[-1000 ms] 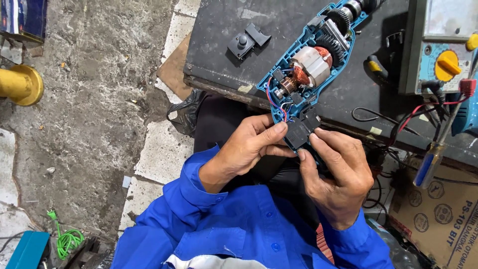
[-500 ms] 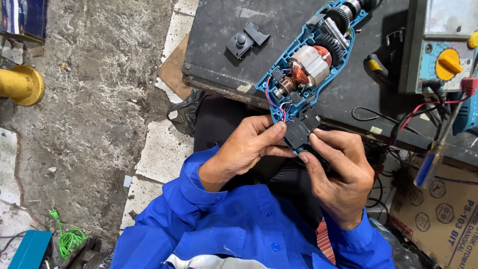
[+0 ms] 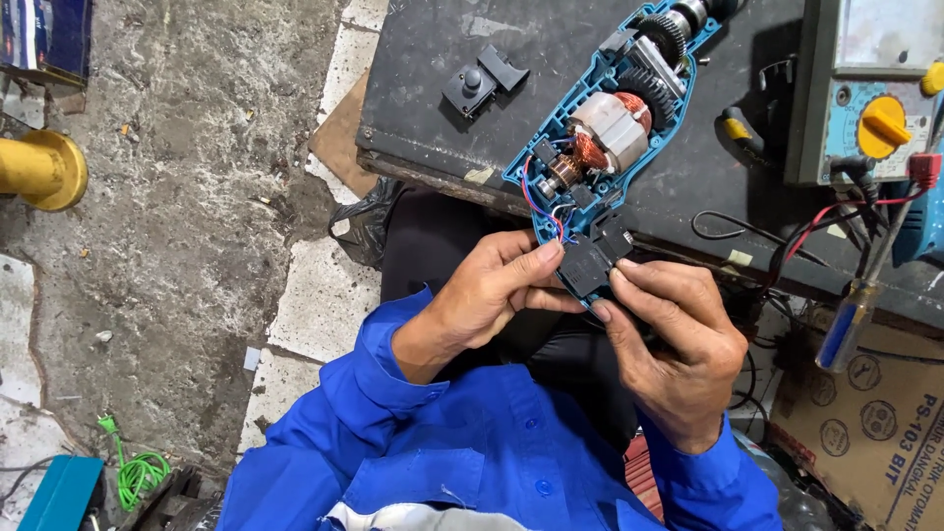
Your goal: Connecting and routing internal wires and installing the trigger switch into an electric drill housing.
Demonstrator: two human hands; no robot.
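A rough grey concrete floor, stained and cracked, is filling the left side, with pale stone slabs lying along its edge. A dark, worn workbench top is spanning the upper area. Even daylight is falling across the scene, casting soft shadows.

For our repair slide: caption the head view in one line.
Both hands, left hand and right hand, pinch a black switch block wired to an opened blue power drill.

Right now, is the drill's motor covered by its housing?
No, the blue drill body lies opened, with its copper-wound motor exposed on the dark bench.
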